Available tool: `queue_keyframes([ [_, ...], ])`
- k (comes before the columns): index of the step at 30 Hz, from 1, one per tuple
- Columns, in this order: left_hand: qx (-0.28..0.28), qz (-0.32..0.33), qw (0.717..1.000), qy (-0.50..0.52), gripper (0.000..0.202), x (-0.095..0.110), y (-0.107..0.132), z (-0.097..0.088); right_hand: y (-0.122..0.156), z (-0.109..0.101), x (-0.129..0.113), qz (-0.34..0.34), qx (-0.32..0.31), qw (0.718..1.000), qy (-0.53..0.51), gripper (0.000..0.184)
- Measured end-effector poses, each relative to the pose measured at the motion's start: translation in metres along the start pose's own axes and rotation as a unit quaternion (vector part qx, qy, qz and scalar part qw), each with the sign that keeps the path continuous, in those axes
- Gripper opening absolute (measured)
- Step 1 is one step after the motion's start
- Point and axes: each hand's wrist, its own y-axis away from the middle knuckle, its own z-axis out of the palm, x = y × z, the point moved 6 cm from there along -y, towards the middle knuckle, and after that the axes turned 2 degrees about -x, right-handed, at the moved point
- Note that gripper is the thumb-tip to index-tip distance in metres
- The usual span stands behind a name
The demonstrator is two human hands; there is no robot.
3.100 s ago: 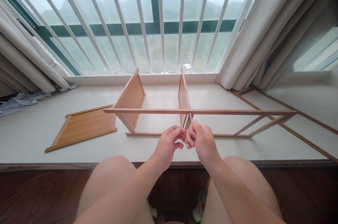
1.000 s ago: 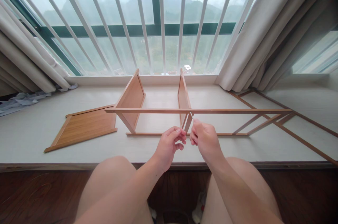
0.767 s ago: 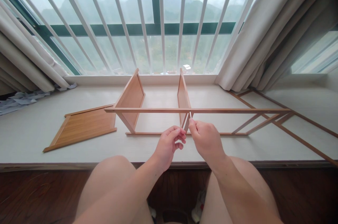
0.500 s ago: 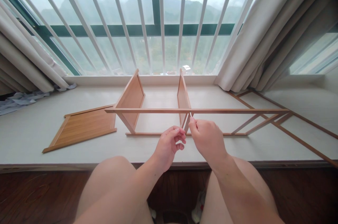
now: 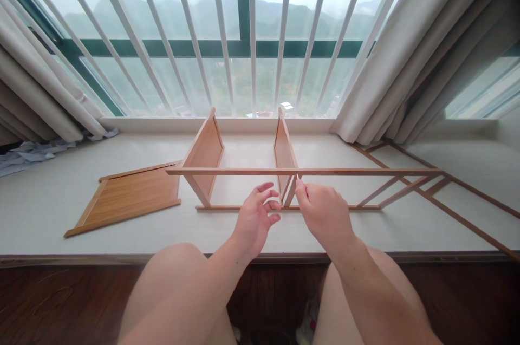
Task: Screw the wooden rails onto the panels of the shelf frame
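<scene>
A wooden frame [image 5: 345, 171] with two attached shelf panels, the left panel [image 5: 203, 150] and the middle panel [image 5: 286, 142], stands on its side on the white ledge. My right hand [image 5: 325, 207] is closed in a fist just below the frame's upper rail. From its thumb and forefinger a thin, light metal rod [image 5: 298, 176] reaches up to the rail by the middle panel; the rest is hidden in the fist. My left hand [image 5: 258, 220] is held beside it, left of the joint, fingers curved and apart with nothing in them.
A loose wooden panel [image 5: 134, 196] lies at the left on the white ledge [image 5: 36, 209]. Another wooden frame [image 5: 459, 212] lies at the right. Barred windows stand behind, with curtains [image 5: 390, 58] at both sides. My knees are against the ledge's front edge.
My left hand has spread its fingers and moved slightly left and upward, away from the right. My right hand stays at the rail joint with the rod. The view has shifted slightly.
</scene>
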Motion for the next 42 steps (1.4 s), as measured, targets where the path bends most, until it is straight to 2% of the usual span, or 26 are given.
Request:
queue_keyframes([
  [3,-0.001,0.058,0.998,-0.006,0.041,0.019,-0.011,0.002,0.001,-0.002,0.0,-0.006,0.009,1.0,-0.01,0.051],
  [6,-0.019,0.074,0.997,-0.013,0.043,0.027,-0.018,0.004,0.002,-0.002,0.001,-0.013,0.015,1.0,0.0,0.048],
  [10,-0.004,0.086,0.996,-0.02,0.033,0.027,-0.023,0.001,0.003,-0.003,0.004,-0.018,0.032,0.999,0.024,0.044],
  [17,0.001,0.093,0.996,-0.011,0.031,0.023,-0.022,-0.005,0.006,-0.004,0.004,-0.042,0.052,0.998,0.008,0.046],
  [29,-0.006,0.093,0.996,0.001,0.031,0.019,-0.019,-0.007,0.007,0.006,0.009,-0.031,0.033,0.999,-0.028,0.053],
  [34,-0.007,0.099,0.995,-0.002,0.032,0.019,-0.02,-0.007,0.006,0.011,0.014,-0.011,0.036,0.992,-0.118,0.055],
  [38,-0.01,0.102,0.995,-0.003,0.031,0.018,-0.021,-0.007,0.004,0.025,0.016,-0.006,-0.027,0.963,-0.267,0.061],
  [40,-0.011,0.106,0.994,-0.004,0.029,0.018,-0.021,-0.007,0.004,0.028,0.015,-0.011,-0.039,0.963,-0.267,0.06],
  [42,-0.01,0.108,0.994,-0.005,0.028,0.018,-0.021,-0.008,0.004,0.027,0.015,-0.014,-0.022,0.973,-0.231,0.057],
])
